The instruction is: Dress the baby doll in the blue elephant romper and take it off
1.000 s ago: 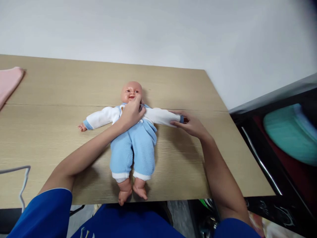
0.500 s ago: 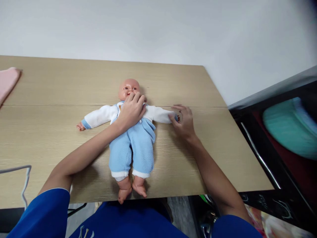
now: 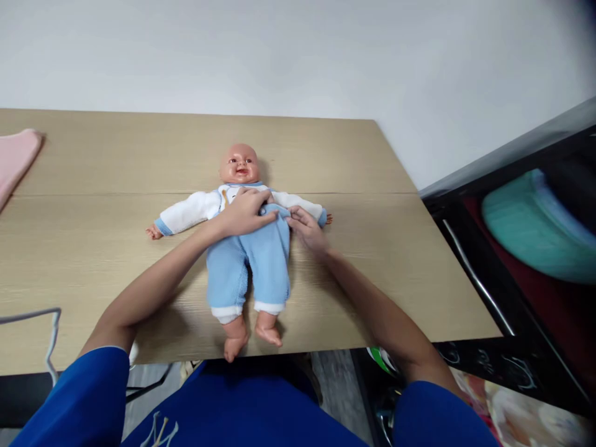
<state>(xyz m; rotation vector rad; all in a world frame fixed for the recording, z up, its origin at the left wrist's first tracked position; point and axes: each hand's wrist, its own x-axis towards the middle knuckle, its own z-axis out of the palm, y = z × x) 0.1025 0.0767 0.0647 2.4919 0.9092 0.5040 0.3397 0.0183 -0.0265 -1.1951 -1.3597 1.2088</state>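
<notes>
The doll (image 3: 246, 248) is lying face up on the worktop (image 3: 372, 267), its head pointing away from me, its arms spreading sideways and its feet reaching the near edge. I am laying my left hand (image 3: 246, 211), loosely curled, across its chest and waist; whether it is gripping cloth I cannot tell. My right hand (image 3: 308, 230) is narrowing at the side of the blue trousers (image 3: 270, 267), fingertips touching the waist, any pinch being unclear.
</notes>
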